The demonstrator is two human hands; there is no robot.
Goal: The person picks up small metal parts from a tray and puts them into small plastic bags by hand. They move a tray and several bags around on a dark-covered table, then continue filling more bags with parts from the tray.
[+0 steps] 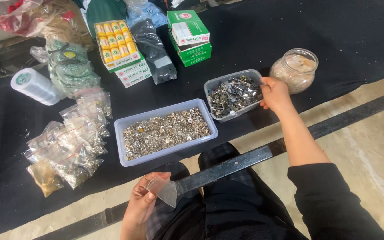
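Head cam looking down at a black cloth (254,40) spread over the work surface. Left hand (142,205) sits at the bottom centre of the frame, thumb and fingers pinching a small clear plastic bag (164,191) by its edge, held over the lap. Right hand (274,94) is reaching out to centre right, fingers curled onto the right rim of a small clear tub (233,94) full of dark mixed metal bits; can't really tell if it's pinching a piece or just gripping the rim. Just left of that tub and a bit lower is a bigger rectangular tub (165,130) packed with shiny round snap buttons. Right next to the hand, towards the upper right, there's a glass jar (296,70) with pale stuff in it. Over on the left side, a pile of filled little zip bags (70,142), and above them a white spool of thread (35,86). Top centre has an open box of yellow thread spools (117,41) stacked on other boxes, plus a stack of green and white boxes (188,36) beside it.
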